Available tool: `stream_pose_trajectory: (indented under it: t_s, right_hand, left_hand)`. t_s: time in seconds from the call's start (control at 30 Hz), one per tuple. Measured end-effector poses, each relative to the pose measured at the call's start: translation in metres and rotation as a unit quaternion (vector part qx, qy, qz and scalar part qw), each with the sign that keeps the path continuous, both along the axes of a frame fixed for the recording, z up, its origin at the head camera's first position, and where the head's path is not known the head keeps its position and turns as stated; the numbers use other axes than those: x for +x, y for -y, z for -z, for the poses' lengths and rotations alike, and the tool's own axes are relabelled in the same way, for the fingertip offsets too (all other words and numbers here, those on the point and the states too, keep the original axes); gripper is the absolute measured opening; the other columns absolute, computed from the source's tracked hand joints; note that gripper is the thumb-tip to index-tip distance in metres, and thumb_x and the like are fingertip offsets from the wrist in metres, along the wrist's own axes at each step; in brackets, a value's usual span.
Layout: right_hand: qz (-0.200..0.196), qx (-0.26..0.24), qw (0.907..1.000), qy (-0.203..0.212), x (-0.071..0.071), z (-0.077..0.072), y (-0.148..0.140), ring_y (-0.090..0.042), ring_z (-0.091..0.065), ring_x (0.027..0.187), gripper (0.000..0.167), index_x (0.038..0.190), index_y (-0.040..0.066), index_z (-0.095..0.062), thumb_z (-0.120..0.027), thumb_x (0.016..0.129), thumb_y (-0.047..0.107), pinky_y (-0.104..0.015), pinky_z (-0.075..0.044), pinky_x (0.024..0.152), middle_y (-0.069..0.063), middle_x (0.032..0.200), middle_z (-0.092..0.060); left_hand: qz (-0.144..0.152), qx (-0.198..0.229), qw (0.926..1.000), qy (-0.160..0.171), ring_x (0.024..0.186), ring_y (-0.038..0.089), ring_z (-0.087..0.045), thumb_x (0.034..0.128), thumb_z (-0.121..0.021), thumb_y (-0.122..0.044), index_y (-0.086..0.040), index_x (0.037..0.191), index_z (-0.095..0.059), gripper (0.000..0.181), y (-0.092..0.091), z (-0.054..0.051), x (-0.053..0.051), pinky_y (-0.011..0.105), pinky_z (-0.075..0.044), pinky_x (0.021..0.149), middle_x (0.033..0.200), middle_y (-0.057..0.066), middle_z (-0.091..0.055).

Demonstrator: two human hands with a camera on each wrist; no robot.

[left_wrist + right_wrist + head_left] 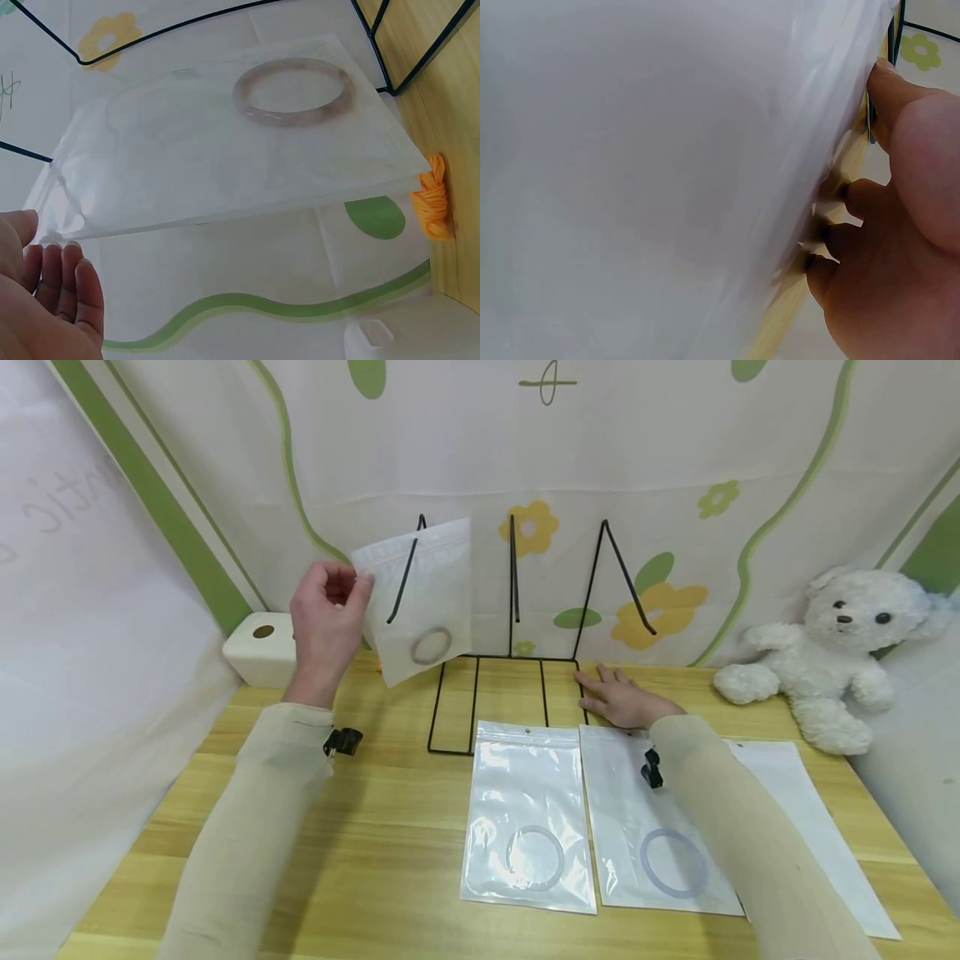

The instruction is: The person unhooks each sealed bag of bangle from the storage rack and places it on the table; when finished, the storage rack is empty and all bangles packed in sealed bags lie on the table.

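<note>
White rectangular plastic pouch (431,593) hangs upright-ish, just right of my left hand (327,620) pinching its corner. Right hand (624,700)'s farther, fingers spread.

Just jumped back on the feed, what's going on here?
A person's left hand pinches the edge of a white zip bag with a bangle inside, up at the left prong of a black wire rack. Their right hand rests at the rack's base. Three more bags lie on the wooden table; two show bangles, and the right sleeve partly covers the third.
</note>
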State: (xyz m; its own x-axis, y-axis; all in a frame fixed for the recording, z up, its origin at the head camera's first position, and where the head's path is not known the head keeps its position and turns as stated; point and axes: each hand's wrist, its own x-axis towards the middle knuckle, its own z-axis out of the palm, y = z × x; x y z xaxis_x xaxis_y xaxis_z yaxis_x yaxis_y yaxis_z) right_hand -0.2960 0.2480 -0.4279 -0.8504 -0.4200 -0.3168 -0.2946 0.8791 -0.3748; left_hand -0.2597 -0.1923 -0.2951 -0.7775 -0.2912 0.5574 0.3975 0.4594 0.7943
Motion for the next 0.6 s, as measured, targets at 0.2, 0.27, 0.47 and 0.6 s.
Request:
stream_pose_trajectory:
  t_s: [0.2,0.27,0.47,0.6]
  right_hand:
    - [0.006,0.001,1.0000,0.004,0.0015,-0.0028,0.0003,-0.065,0.009,0.160,0.069,0.175,0.015,-0.014,-0.041,0.118,0.043,-0.078,-0.002,0.127,-0.034,0.177,0.007]
    - [0.008,-0.001,0.9999,0.006,0.0022,-0.0034,0.0010,-0.064,0.010,0.160,0.069,0.175,0.016,-0.014,-0.041,0.118,0.042,-0.078,-0.001,0.127,-0.033,0.178,0.008]
    - [0.005,-0.001,1.0000,0.006,0.0006,-0.0016,0.0012,-0.064,0.010,0.160,0.068,0.175,0.016,-0.014,-0.041,0.118,0.043,-0.078,-0.001,0.127,-0.033,0.177,0.008]
    - [0.007,0.000,1.0000,0.003,0.0010,-0.0007,0.0001,-0.064,0.009,0.160,0.068,0.175,0.016,-0.015,-0.041,0.118,0.042,-0.079,-0.001,0.127,-0.034,0.177,0.007]
  left_hand:
    - [-0.005,0.000,0.9998,-0.019,0.083,0.006,-0.056,0.1035,-0.076,-0.023,0.006,0.108,-0.067,0.031,-0.0016,-0.0012,-0.0010,0.020,-0.047,0.080,0.091,-0.015,-0.059]
    - [-0.005,-0.004,0.9997,-0.021,0.082,0.006,-0.056,0.1042,-0.075,-0.021,0.007,0.107,-0.067,0.030,-0.0014,-0.0011,-0.0016,0.020,-0.046,0.078,0.090,-0.014,-0.058]
    - [-0.009,-0.022,0.9995,-0.019,0.082,0.007,-0.053,0.1062,-0.071,-0.015,0.008,0.107,-0.063,0.024,-0.0009,-0.0013,-0.0022,0.020,-0.044,0.076,0.090,-0.009,-0.057]
    - [-0.013,-0.040,0.9983,-0.040,0.081,0.006,-0.053,0.1060,-0.070,-0.012,0.008,0.106,-0.063,0.022,-0.0003,-0.0005,-0.0007,0.020,-0.044,0.076,0.091,-0.003,-0.060]
